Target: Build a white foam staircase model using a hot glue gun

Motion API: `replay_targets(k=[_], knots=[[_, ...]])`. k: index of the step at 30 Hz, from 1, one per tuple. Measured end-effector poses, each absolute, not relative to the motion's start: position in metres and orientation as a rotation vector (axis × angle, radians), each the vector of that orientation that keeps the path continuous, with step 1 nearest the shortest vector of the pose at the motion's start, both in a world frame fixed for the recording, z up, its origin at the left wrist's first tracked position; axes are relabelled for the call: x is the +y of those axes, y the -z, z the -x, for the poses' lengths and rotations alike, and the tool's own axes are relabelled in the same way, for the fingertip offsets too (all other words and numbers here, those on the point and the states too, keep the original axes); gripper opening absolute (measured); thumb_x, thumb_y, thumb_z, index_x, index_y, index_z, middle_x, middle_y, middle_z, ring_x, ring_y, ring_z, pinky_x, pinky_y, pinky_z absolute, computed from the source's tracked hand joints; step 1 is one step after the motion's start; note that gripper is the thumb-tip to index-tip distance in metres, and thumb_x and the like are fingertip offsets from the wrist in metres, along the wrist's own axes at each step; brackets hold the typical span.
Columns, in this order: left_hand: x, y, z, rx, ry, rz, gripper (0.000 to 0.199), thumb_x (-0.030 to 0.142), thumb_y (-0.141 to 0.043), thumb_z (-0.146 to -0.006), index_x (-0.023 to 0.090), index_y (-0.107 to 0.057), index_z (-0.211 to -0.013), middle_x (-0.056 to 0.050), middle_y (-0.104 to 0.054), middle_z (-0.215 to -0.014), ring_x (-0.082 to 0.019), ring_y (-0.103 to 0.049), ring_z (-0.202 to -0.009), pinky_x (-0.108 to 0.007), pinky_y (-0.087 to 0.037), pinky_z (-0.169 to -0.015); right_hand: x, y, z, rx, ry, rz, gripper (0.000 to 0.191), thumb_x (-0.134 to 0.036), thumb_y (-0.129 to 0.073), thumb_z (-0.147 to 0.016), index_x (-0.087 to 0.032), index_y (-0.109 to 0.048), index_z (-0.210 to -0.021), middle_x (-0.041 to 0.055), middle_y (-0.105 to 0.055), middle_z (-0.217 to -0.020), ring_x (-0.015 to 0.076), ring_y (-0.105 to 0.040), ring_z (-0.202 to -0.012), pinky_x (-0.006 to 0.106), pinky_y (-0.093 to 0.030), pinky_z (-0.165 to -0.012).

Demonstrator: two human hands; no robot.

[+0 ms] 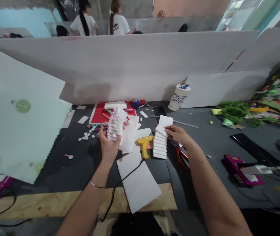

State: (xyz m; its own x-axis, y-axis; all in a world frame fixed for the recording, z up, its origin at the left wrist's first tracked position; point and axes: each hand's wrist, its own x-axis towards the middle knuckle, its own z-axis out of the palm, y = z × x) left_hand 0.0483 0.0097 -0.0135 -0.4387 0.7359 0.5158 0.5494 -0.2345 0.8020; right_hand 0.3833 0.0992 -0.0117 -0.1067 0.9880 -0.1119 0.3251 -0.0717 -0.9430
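Note:
My left hand (109, 144) is wrapped round a small white stepped piece (116, 126), like a model staircase, with pink and pale bits along its side. The fingers of my right hand (176, 133) pinch the upper edge of a second white model staircase (160, 144), which has plain steps and a flat square top. Between the two lies a yellow glue gun (144, 146), its black cord running toward me. Red-handled pliers (182, 158) sit just beside my right hand, partly under the forearm. White paper sheets (129, 134) lie behind the glue gun.
A white foam board (140, 185) lies in front. White pebbles (87, 135) are scattered at left, near a red sheet (97, 113). A lidded cup (178, 97) stands by the white partition (130, 65). At right are a purple power strip (240, 170), a black phone (254, 149) and green cord (235, 111).

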Motion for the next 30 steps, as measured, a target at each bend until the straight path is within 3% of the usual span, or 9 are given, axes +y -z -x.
replay_targets(k=[9,15,17,20,23,26,28,30], knots=[[0.005,0.006,-0.057,1.803,-1.731,-1.554,0.092,0.030,-0.075,-0.069,0.018,-0.025,-0.146,-0.014,-0.050,-0.121,-0.025,-0.059,-0.102,-0.041,-0.052,-0.089,0.098,0.015,-0.377,-1.579,-0.976,1.486,0.020,-0.032,-0.056,-0.079,-0.020,-0.070,-0.088,0.0005,-0.064,-0.068,0.0149,-0.057,-0.059,0.028,-0.049,-0.057],[-0.001,0.001,-0.070,1.732,-1.716,-1.508,0.091,0.030,-0.074,-0.072,0.018,-0.022,-0.146,-0.014,-0.050,-0.121,-0.025,-0.059,-0.104,-0.040,-0.051,-0.089,0.073,-0.011,-0.362,-1.585,-0.673,1.456,0.022,-0.033,-0.061,-0.080,-0.019,-0.070,-0.094,0.0129,-0.069,-0.104,0.0294,-0.058,-0.103,0.045,-0.046,-0.090],[-0.004,-0.001,-0.076,1.700,-1.732,-1.477,0.091,0.031,-0.074,-0.072,0.019,-0.021,-0.146,-0.014,-0.049,-0.122,-0.025,-0.058,-0.107,-0.041,-0.050,-0.091,0.051,-0.021,-0.342,-1.651,-0.755,1.381,0.027,-0.039,-0.061,-0.083,-0.019,-0.069,-0.099,0.0117,-0.070,-0.101,0.0267,-0.062,-0.093,0.042,-0.049,-0.084],[-0.009,-0.004,-0.085,1.659,-1.742,-1.430,0.094,0.033,-0.076,-0.072,0.020,-0.022,-0.147,-0.014,-0.048,-0.122,-0.026,-0.058,-0.108,-0.041,-0.049,-0.093,0.019,-0.027,-0.303,-1.717,-1.219,1.199,0.042,-0.045,-0.064,-0.084,-0.023,-0.060,-0.119,0.0080,-0.071,-0.104,0.0211,-0.067,-0.083,0.035,-0.053,-0.073],[-0.013,-0.006,-0.092,1.602,-1.715,-1.380,0.095,0.038,-0.079,-0.069,0.020,-0.026,-0.145,-0.013,-0.049,-0.123,-0.025,-0.059,-0.107,-0.040,-0.049,-0.094,0.004,-0.021,-0.274,-1.602,-1.407,1.067,0.042,-0.041,-0.066,-0.080,-0.022,-0.056,-0.116,0.0055,-0.070,-0.101,0.0205,-0.067,-0.082,0.033,-0.054,-0.070],[-0.012,-0.009,-0.092,1.515,-1.666,-1.263,0.088,0.042,-0.078,-0.071,0.020,-0.032,-0.142,-0.011,-0.053,-0.119,-0.023,-0.059,-0.107,-0.036,-0.049,-0.092,0.006,-0.011,-0.268,-1.457,-1.403,1.022,0.039,-0.035,-0.065,-0.078,-0.022,-0.054,-0.114,0.0049,-0.070,-0.101,0.0216,-0.065,-0.089,0.034,-0.054,-0.075],[-0.011,-0.012,-0.089,1.430,-1.627,-1.115,0.077,0.045,-0.076,-0.074,0.021,-0.038,-0.137,-0.009,-0.056,-0.116,-0.020,-0.060,-0.104,-0.031,-0.050,-0.086,0.010,-0.007,-0.274,-1.398,-1.408,1.028,0.041,-0.033,-0.064,-0.077,-0.022,-0.054,-0.115,0.0052,-0.069,-0.105,0.0220,-0.064,-0.093,0.034,-0.054,-0.078],[-0.010,-0.016,-0.084,1.295,-1.501,-0.939,0.068,0.048,-0.077,-0.074,0.021,-0.047,-0.129,-0.006,-0.060,-0.108,-0.014,-0.062,-0.087,-0.023,-0.050,-0.070,0.013,-0.006,-0.281,-1.369,-1.436,1.017,0.044,-0.032,-0.065,-0.076,-0.023,-0.053,-0.117,0.0053,-0.069,-0.107,0.0225,-0.064,-0.096,0.033,-0.053,-0.079]])
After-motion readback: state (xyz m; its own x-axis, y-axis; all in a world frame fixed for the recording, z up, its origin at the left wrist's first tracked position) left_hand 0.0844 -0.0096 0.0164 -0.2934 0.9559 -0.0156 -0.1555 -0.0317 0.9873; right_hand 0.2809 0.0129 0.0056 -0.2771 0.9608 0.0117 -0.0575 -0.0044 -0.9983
